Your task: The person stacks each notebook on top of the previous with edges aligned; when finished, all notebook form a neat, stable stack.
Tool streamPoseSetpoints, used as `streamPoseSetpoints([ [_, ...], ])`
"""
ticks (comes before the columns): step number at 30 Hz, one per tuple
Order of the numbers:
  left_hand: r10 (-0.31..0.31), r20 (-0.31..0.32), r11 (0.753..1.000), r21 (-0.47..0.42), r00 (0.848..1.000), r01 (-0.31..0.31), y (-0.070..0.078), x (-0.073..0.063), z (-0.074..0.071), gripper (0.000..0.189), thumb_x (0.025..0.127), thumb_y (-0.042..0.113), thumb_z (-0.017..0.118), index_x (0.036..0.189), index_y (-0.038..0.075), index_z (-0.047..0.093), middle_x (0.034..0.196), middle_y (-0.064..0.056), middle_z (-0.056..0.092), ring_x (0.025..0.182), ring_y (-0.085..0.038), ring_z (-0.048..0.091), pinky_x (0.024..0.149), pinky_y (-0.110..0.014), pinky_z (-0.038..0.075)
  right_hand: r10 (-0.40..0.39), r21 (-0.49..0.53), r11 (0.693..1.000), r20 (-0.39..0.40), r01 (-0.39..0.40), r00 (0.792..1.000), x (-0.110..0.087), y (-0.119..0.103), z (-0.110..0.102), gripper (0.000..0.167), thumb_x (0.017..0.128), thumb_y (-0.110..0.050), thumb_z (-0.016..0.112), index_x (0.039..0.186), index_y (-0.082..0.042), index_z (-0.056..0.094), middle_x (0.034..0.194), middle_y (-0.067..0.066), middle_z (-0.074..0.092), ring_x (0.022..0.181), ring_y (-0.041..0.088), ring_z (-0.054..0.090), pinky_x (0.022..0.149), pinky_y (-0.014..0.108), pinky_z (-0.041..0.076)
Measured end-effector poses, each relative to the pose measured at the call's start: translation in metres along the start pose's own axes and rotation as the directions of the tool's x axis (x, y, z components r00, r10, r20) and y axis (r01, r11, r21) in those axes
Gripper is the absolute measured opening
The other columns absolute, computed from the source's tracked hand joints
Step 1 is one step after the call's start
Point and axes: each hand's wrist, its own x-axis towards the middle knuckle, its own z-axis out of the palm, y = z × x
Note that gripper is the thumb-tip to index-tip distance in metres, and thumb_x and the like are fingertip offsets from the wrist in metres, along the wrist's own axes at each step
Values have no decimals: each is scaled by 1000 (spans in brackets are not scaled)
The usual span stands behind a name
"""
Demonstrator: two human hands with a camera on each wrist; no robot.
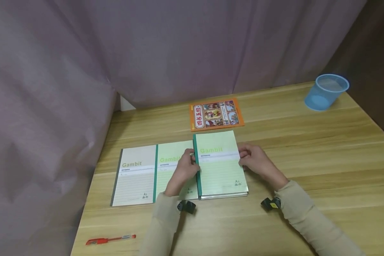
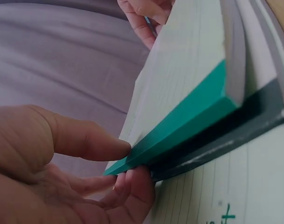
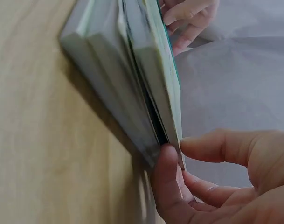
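A pale green Gambit notebook (image 1: 220, 177) with a green spine lies on top of a stack of notebooks. My left hand (image 1: 186, 170) pinches its spine, thumb above and fingers below. At the opposite edge, my right hand (image 1: 258, 163) pinches it between thumb and fingers. Just under it in the left wrist view is a notebook with a dark spine (image 2: 211, 140); a narrow gap shows between the two. The page edges of the lower notebooks (image 3: 109, 60) appear in the right wrist view. Left of the stack lie a second green notebook (image 1: 167, 149), partly behind my left hand, and a grey-spined notebook (image 1: 134, 185).
An orange picture-covered book (image 1: 216, 114) lies behind the stack. A blue bin (image 1: 321, 96) stands at the back right corner of the wooden table (image 1: 323, 160). At the front left is a red pen (image 1: 107, 240). A curtain (image 1: 179, 49) hangs along the back and left.
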Motion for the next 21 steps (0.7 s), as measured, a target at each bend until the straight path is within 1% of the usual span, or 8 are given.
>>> streamPoseSetpoints([
  [3,7,-6,999,32,1000,-7,-2,0,1,66,82,-13,59,145,-10,39,100,-11,52,85,-21,51,67,-29,45,10,-14,1000,0,-10,1000,0,2,2,48,81,12,58,129,19,52,99,22,60,78,21,58,60,29,54],
  [8,15,-9,997,71,1000,-15,-2,-2,1,64,81,-14,59,142,-12,41,99,-13,51,83,-22,50,64,-29,44,21,-23,1000,5,-21,1000,-1,2,4,49,82,12,59,131,18,51,100,22,60,79,22,57,60,29,55],
  [15,-17,-21,992,123,1000,20,-2,-4,1,61,84,-13,60,142,-12,43,101,-14,51,85,-23,52,64,-29,44,40,-45,998,20,-39,999,0,2,5,51,83,12,58,132,17,51,101,22,59,80,24,58,63,30,56],
  [21,-13,-29,989,150,999,17,-5,-3,0,60,83,-12,61,141,-12,44,100,-13,51,86,-24,53,64,-29,46,35,-52,998,31,-34,999,1,2,7,53,82,12,59,134,16,51,101,22,60,80,25,59,63,30,56],
])
